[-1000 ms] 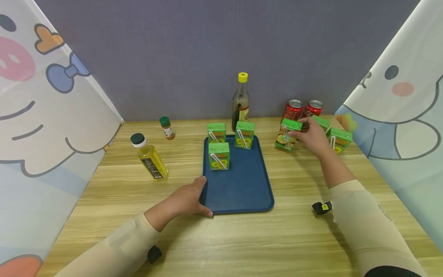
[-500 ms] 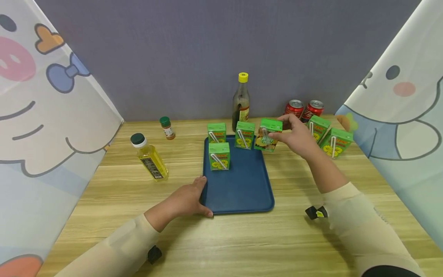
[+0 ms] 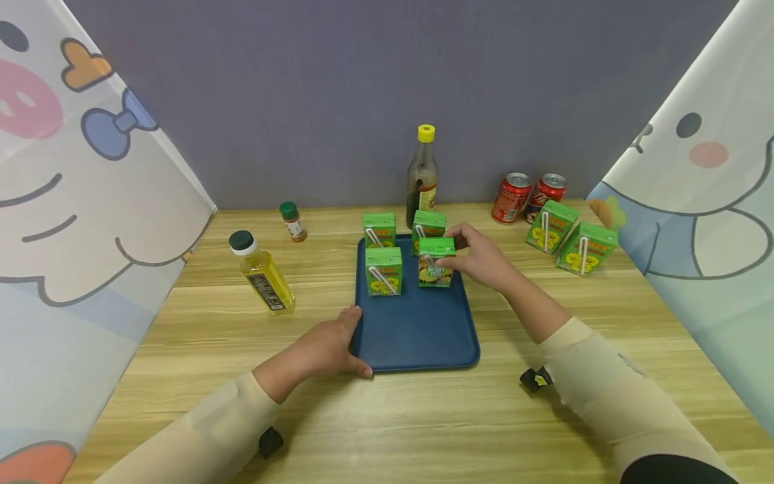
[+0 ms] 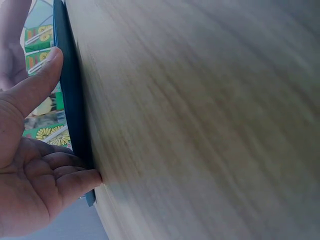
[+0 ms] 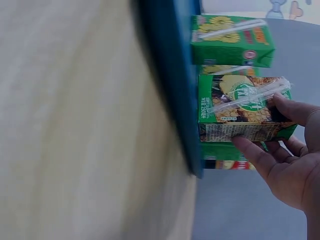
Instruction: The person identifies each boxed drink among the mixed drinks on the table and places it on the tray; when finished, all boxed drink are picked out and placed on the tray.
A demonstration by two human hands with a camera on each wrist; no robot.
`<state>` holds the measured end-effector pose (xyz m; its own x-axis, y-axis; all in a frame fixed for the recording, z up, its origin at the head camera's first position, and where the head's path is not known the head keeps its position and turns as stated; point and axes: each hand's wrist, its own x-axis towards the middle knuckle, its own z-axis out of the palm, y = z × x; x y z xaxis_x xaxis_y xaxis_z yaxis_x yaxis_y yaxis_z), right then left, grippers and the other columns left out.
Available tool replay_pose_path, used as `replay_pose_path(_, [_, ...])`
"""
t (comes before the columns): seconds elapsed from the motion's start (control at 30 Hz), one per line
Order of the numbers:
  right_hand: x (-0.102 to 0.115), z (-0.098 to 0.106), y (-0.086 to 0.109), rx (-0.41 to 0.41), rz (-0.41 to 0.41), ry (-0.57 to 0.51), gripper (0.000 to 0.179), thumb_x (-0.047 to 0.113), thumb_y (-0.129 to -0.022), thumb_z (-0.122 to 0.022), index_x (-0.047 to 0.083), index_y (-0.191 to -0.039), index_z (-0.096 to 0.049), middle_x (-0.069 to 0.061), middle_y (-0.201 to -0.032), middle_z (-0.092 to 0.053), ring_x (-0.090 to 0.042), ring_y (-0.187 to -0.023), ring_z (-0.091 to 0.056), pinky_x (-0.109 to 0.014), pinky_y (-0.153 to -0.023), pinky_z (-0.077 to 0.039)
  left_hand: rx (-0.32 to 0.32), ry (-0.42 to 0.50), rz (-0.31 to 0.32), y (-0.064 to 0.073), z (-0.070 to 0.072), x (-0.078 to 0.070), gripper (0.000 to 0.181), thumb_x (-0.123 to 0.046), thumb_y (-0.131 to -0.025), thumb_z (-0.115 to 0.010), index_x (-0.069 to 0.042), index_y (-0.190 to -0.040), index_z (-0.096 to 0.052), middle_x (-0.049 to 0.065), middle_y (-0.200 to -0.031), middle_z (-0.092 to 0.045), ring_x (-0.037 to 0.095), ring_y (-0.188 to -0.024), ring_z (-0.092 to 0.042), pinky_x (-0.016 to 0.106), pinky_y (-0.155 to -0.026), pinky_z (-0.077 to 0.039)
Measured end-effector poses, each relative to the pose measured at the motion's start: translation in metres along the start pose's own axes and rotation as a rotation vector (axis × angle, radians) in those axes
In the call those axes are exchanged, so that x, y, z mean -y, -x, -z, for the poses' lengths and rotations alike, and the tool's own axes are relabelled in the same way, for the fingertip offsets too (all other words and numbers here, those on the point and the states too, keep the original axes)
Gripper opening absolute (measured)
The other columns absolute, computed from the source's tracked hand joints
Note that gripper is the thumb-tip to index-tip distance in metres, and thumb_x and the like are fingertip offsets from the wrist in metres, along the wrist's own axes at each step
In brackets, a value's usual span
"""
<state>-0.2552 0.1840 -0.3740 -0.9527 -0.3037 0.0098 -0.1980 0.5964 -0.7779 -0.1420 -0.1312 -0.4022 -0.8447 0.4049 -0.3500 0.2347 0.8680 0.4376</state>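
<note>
My right hand [image 3: 480,259] pinches a green juice box [image 3: 434,272] with pineapple pictures between thumb and fingers. The box is upright over the blue tray [image 3: 417,336], right of one flower-printed drink carton [image 3: 383,274] and in front of another [image 3: 428,222]. A third carton [image 3: 379,230] stands at the tray's back left. In the right wrist view, the juice box [image 5: 245,102] has its wrapped straw facing the camera. My left hand [image 3: 323,349] holds the tray's front left corner, thumb at the front edge and fingers along the left side.
Two more green cartons [image 3: 585,250] stand at right, before two red cans [image 3: 511,198]. A yellow-capped sauce bottle [image 3: 421,178] is behind the tray. Left of it are a small spice jar [image 3: 293,223] and an oil bottle [image 3: 264,277]. A grey partition [image 3: 314,101] closes the back.
My right hand has carried the pineapple juice box leftward from beside the right-hand cartons to over the tray, then toward me and lower. The left hand and tray have stayed put.
</note>
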Motion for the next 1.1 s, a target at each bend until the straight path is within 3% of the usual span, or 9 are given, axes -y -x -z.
replay_pose_path(0.57, [-0.009, -0.002, -0.001, 0.068, 0.036, 0.005, 0.070, 0.046, -0.088, -0.071, 0.013, -0.141, -0.041, -0.012, -0.139, -0.048, -0.032, -0.127, -0.049, -0.052, -0.094, -0.048, 0.001, -0.005, 0.005, -0.003, 0.000, 0.002, 0.122, -0.052, -0.070, -0.084, 0.000, -0.156, -0.016, 0.020, -0.161, -0.018, 0.032, -0.149, -0.021, 0.046, -0.119, -0.025])
replay_pose_path(0.7, [-0.012, 0.005, 0.001, 0.070, 0.039, -0.069, 0.073, 0.049, -0.090, -0.067, 0.012, -0.145, -0.036, -0.013, -0.145, -0.043, -0.033, -0.132, -0.045, -0.055, -0.101, -0.044, 0.004, -0.003, 0.010, -0.002, 0.000, 0.001, 0.122, -0.051, -0.070, -0.085, 0.000, -0.156, -0.015, 0.021, -0.161, -0.019, 0.032, -0.149, -0.021, 0.046, -0.119, -0.025])
replay_pose_path(0.87, [-0.018, 0.027, 0.005, -0.024, 0.028, -0.181, 0.065, 0.042, -0.095, -0.063, 0.015, -0.146, -0.034, -0.012, -0.144, -0.042, -0.031, -0.132, -0.045, -0.056, -0.103, -0.042, 0.001, -0.007, 0.010, -0.001, 0.000, 0.000, 0.121, -0.051, -0.070, -0.085, 0.000, -0.156, -0.016, 0.021, -0.161, -0.020, 0.032, -0.149, -0.022, 0.046, -0.119, -0.026])
replay_pose_path(1.1, [-0.023, 0.074, 0.022, -0.249, 0.013, -0.109, 0.064, 0.045, -0.094, -0.062, 0.014, -0.145, -0.036, -0.010, -0.139, -0.047, -0.021, -0.125, -0.046, -0.043, -0.099, -0.042, -0.001, -0.005, 0.004, 0.000, 0.000, -0.001, 0.121, -0.050, -0.070, -0.085, 0.003, -0.155, -0.016, 0.027, -0.158, -0.022, 0.036, -0.147, -0.026, 0.048, -0.117, -0.029])
